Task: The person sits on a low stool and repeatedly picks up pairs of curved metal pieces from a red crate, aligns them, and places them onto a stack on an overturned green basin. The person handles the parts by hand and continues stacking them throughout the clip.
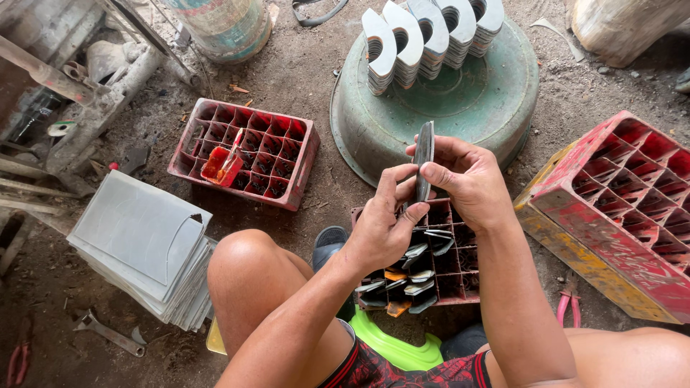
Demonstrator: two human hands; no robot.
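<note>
Metal strip [424,159], thin and grey, is being held upright between both hands, its long axis running straight up and away from the lap, seen edge-on. The upper half is being pinched by the right hand [467,179], fingers wrapped around the edge from the right side, thumb pressed against the face. The lower end is being gripped by the left hand [381,226], closed on it from below and to the left, thumb and forefinger meeting just beside the strip. Both hands are touching the piece; the right is the higher, the left the nearer to the body.

Directly beneath the hands a small red crate [445,266] is being used as a bin, several compartments holding similar grey and orange cut pieces [410,276]. Beyond the hands, a green overturned basin [489,108] is carrying rows of stacked curved grey blanks [424,39]. Left of the left hand a second red crate [248,154] is lying on the dirt floor, with an orange-red container in one cell. Right of the right hand a larger red and yellow crate [618,208] is tilted. Grey sheets [140,244] are stacked well to the left, a wrench [108,332] near them. Pink-handled pliers [568,305] are lying by the right knee.
</note>
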